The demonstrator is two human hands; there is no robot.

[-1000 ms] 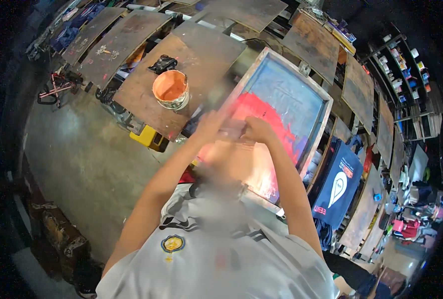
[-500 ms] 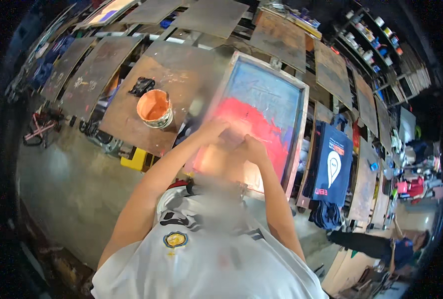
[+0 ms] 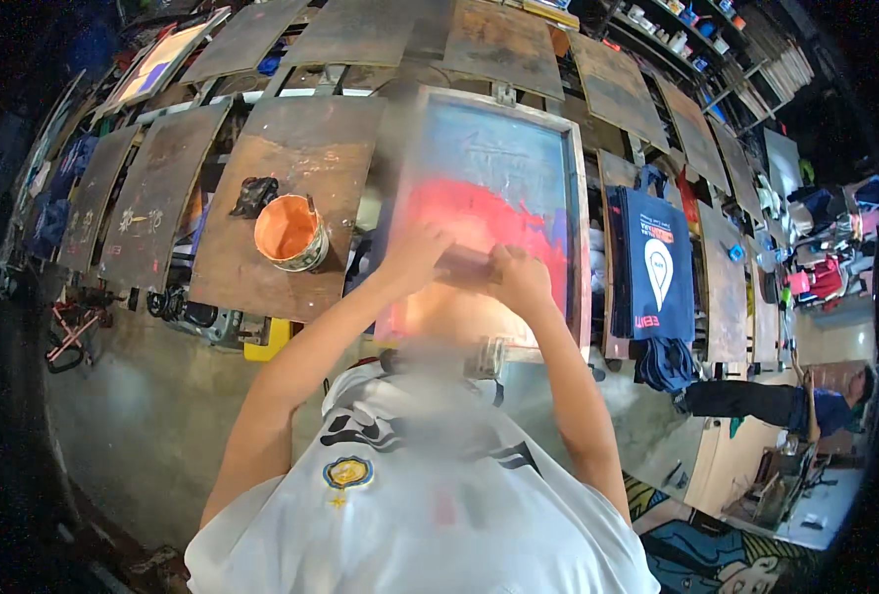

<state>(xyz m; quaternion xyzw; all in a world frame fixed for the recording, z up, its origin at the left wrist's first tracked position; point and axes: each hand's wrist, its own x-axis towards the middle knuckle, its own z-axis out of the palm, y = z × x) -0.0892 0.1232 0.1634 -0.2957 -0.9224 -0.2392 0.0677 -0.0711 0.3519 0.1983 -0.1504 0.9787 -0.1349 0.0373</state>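
Observation:
Both of my hands grip a brown squeegee (image 3: pixel 466 265) by its two ends, above a framed printing screen (image 3: pixel 578 238). My left hand (image 3: pixel 417 255) is closed at the squeegee's left end, and my right hand (image 3: pixel 521 279) wraps its right end. Red ink (image 3: pixel 479 206) spreads across the middle of the bluish mesh (image 3: pixel 504 148), with a ragged far edge. Toward me the mesh looks pale orange. A blur covers part of the screen's left side, and the squeegee's lower edge is hard to make out.
An open bucket of orange ink (image 3: pixel 291 233) stands on a brown board (image 3: pixel 345 188) to the left, beside a crumpled black item (image 3: pixel 254 196). Dark blue printed bags (image 3: pixel 652 267) lie right of the screen. More boards (image 3: pixel 504 45) line the far side. Another person (image 3: pixel 786 406) is at far right.
The view has turned, so the screen now looks straighter and the bucket sits lower left. My hands are farther apart in view, and the squeegee shows between them.

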